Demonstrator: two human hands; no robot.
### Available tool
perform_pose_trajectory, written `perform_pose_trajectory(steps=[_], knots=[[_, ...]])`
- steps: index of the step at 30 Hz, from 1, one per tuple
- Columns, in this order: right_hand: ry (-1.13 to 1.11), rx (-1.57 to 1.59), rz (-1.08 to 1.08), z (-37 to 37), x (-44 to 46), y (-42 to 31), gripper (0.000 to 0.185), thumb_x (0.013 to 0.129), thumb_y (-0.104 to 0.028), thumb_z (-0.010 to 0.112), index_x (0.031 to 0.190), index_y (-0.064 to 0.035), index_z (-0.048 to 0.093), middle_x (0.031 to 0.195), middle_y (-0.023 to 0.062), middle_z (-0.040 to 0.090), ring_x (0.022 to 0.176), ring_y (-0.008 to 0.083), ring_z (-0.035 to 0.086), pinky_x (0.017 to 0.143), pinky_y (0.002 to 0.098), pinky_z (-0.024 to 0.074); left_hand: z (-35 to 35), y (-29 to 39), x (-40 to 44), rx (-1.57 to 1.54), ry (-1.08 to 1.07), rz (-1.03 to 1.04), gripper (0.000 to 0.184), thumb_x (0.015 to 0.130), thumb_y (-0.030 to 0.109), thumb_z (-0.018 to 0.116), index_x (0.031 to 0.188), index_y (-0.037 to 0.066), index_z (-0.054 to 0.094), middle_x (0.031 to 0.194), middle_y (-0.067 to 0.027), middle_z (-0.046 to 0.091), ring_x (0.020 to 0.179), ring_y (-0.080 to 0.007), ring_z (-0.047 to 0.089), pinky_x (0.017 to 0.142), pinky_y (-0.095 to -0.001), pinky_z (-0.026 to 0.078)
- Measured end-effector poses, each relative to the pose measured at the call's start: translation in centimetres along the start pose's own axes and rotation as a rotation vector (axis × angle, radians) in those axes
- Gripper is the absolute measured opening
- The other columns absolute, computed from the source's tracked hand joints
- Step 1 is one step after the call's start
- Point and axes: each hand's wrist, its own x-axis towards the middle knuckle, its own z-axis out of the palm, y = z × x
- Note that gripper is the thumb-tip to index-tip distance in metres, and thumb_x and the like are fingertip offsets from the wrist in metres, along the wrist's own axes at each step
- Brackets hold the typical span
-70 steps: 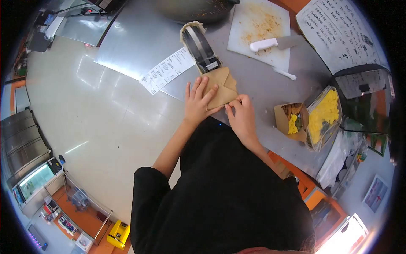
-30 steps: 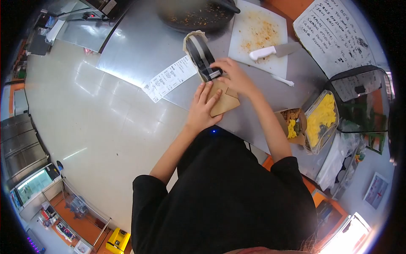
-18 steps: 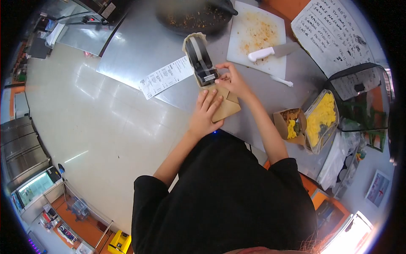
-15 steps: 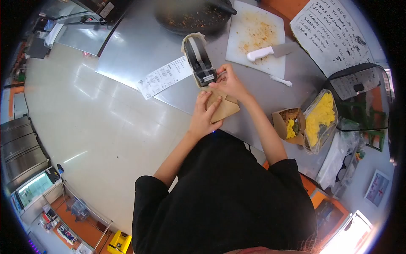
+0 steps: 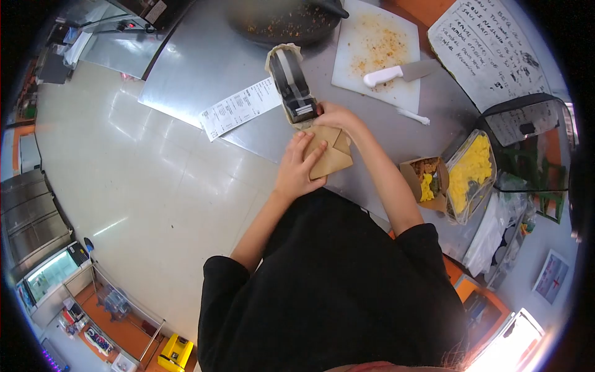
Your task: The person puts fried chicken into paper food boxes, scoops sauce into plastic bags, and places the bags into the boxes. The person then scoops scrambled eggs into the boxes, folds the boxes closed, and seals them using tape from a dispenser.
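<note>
My left hand (image 5: pixel 294 171) is wrapped round the left side of a folded brown cardboard food box (image 5: pixel 331 162), its fingers lying over the flaps. The box is at the table's front edge, just below a black tape dispenser (image 5: pixel 290 80) with a roll of tape in it. At the dispenser's cutter end, my right hand (image 5: pixel 338 117) is closed, fingertips bent inward beside the cutter. Whatever the right fingers pinch is hidden. A printed receipt (image 5: pixel 240 110) lies left of the dispenser, partly over the table edge.
A white cutting board (image 5: pixel 377 46) carries crumbs and a white-handled knife (image 5: pixel 384 76). Behind the dispenser stands a dark bowl (image 5: pixel 282 25). To the right are an open food box (image 5: pixel 439 199) and a clear container (image 5: pixel 460 214) of yellow food, near a handwritten sheet (image 5: pixel 480 53).
My right fingers have curled in closer at the dispenser's cutter end, and the thumb is now hidden. My left hand still holds the box in nearly the same spot.
</note>
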Motion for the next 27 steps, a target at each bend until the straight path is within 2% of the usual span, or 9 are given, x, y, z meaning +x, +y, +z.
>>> perform_pose_trajectory(steps=[4, 7, 10, 13, 16, 19, 22, 25, 27], knots=[[0.012, 0.000, -0.070, -0.2, -0.7, 0.2, 0.037, 0.071, -0.028, 0.069, 0.093, -0.0010, 0.055, 0.080, 0.0082, 0.057, 0.079, 0.0174, 0.053, 0.069, 0.0267, 0.0424, -0.7, 0.6, 0.0, -0.005, -0.038, -0.040, 0.072, 0.056, 0.025, 0.070, 0.124, 0.019, 0.048, 0.128, -0.0156, 0.036, 0.119, -0.0389, 0.034, 0.098, -0.0467, 0.033], [-0.107, 0.117, -0.091, -0.8, -2.5, 0.5, 0.036, 0.080, -0.030, 0.061, 0.100, -0.0006, 0.054, 0.091, 0.0106, 0.057, 0.087, 0.0190, 0.053, 0.078, 0.0281, 0.0424, -0.9, 0.6, 0.0, 0.014, -0.076, -0.047, 0.072, 0.058, 0.027, 0.070, 0.126, 0.019, 0.045, 0.132, -0.0186, 0.032, 0.119, -0.0404, 0.033, 0.098, -0.0450, 0.033], [0.110, -0.110, -0.340, -0.7, -7.1, -1.4, 0.046, 0.083, -0.035, 0.057, 0.114, -0.0013, 0.049, 0.108, 0.0135, 0.053, 0.097, 0.0208, 0.052, 0.086, 0.0305, 0.0409, -1.5, 1.8, 0.0, 0.049, -0.101, -0.135, 0.072, 0.061, 0.032, 0.068, 0.127, 0.020, 0.044, 0.135, -0.0225, 0.027, 0.119, -0.0417, 0.033, 0.096, -0.0474, 0.033], [0.337, -0.235, -0.147, -0.5, -11.3, -2.7, 0.054, 0.084, -0.031, 0.057, 0.125, -0.0006, 0.039, 0.121, 0.0155, 0.046, 0.105, 0.0220, 0.049, 0.090, 0.0328, 0.0390, -2.8, 3.2, -0.1, 0.154, -0.167, -0.228, 0.069, 0.065, 0.037, 0.066, 0.128, 0.021, 0.043, 0.138, -0.0251, 0.020, 0.118, -0.0430, 0.033, 0.098, -0.0503, 0.027], [0.085, -0.050, -0.155, 0.9, -12.6, -0.5, 0.062, 0.083, -0.026, 0.059, 0.131, -0.0003, 0.030, 0.122, 0.0153, 0.046, 0.106, 0.0222, 0.048, 0.090, 0.0327, 0.0391, -3.4, 3.8, 0.2, 0.299, -0.054, -0.148, 0.057, 0.069, 0.039, 0.063, 0.121, 0.021, 0.051, 0.130, -0.0241, 0.032, 0.111, -0.0384, 0.039, 0.095, -0.0496, 0.027], [0.131, 0.087, -0.235, 2.0, -11.5, 2.5, 0.058, 0.080, -0.020, 0.063, 0.129, -0.0034, 0.036, 0.124, 0.0149, 0.045, 0.106, 0.0208, 0.048, 0.090, 0.0321, 0.0394, -3.8, 1.1, 0.0, -0.035, -0.091, -0.278, 0.040, 0.071, 0.033, 0.063, 0.108, 0.018, 0.060, 0.114, -0.0164, 0.045, 0.102, -0.0318, 0.044, 0.090, -0.0453, 0.029], [-0.093, 0.195, -0.315, 0.5, -10.6, -0.8, 0.051, 0.077, -0.015, 0.065, 0.123, -0.0079, 0.045, 0.114, 0.0130, 0.052, 0.099, 0.0176, 0.051, 0.087, 0.0312, 0.0410, -4.6, -0.6, -1.0, 0.004, -0.053, -0.113, 0.027, 0.072, 0.026, 0.065, 0.096, 0.017, 0.064, 0.097, -0.0079, 0.050, 0.095, -0.0265, 0.045, 0.083, -0.0404, 0.033], [-0.064, 0.167, -0.273, 0.5, -8.5, -3.4, 0.042, 0.073, -0.012, 0.067, 0.113, -0.0094, 0.053, 0.099, 0.0108, 0.057, 0.090, 0.0149, 0.053, 0.083, 0.0307, 0.0425, -3.2, -1.5, -2.3, 0.035, 0.060, 0.142, 0.031, 0.071, 0.023, 0.067, 0.101, 0.017, 0.062, 0.106, -0.0049, 0.053, 0.105, -0.0261, 0.046, 0.087, -0.0428, 0.034], [0.056, -0.018, -0.338, 0.5, -8.2, -4.3, 0.041, 0.073, -0.013, 0.068, 0.111, -0.0084, 0.053, 0.093, 0.0100, 0.056, 0.087, 0.0154, 0.053, 0.081, 0.0306, 0.0433, -2.5, -2.3, -3.1, 0.064, 0.045, 0.246, 0.036, 0.071, 0.025, 0.067, 0.106, 0.016, 0.060, 0.114, -0.0046, 0.052, 0.111, -0.0262, 0.044, 0.091, -0.0461, 0.033]])
